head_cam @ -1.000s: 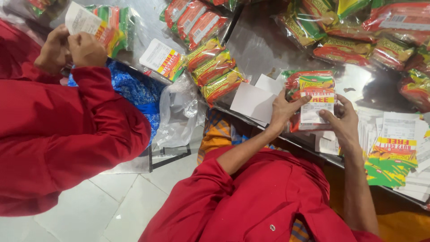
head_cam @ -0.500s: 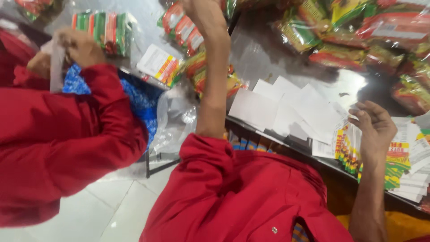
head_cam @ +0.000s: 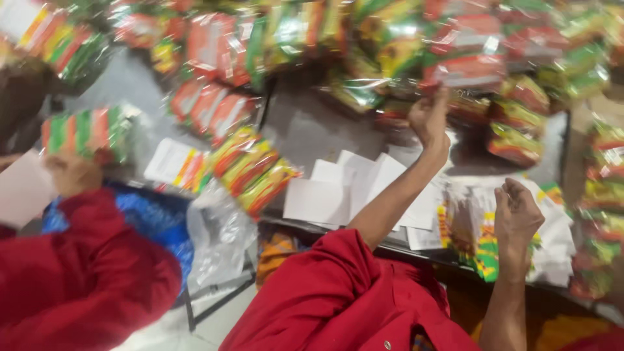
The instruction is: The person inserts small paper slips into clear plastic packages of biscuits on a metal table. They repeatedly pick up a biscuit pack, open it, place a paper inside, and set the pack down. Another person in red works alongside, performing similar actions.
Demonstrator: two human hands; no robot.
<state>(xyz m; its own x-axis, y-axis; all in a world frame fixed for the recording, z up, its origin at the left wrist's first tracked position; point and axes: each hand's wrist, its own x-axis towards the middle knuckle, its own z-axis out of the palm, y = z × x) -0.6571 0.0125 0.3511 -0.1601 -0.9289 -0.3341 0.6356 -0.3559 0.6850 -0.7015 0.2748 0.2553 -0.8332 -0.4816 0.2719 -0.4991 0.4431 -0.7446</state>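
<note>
Since half a second ago, your left hand (head_cam: 429,120) is reaching farther out across the tabletop (head_cam: 305,127), and it is now closing its fingers on a red and green packet (head_cam: 465,71) in the far heap of shiny packets (head_cam: 364,45); the blur keeps me from telling how firm that grip is. Your right hand (head_cam: 517,214) is hanging curled over the stack of printed cards (head_cam: 481,240) at the near edge of the tabletop, fingers folded together, and whether they are pinching a card I cannot tell. White card backs (head_cam: 338,192) are lying fanned out between your two arms. To your left, another person in a red sleeve (head_cam: 84,286) is holding a striped bundle of packets (head_cam: 84,133) above a blue bag (head_cam: 153,218).
</note>
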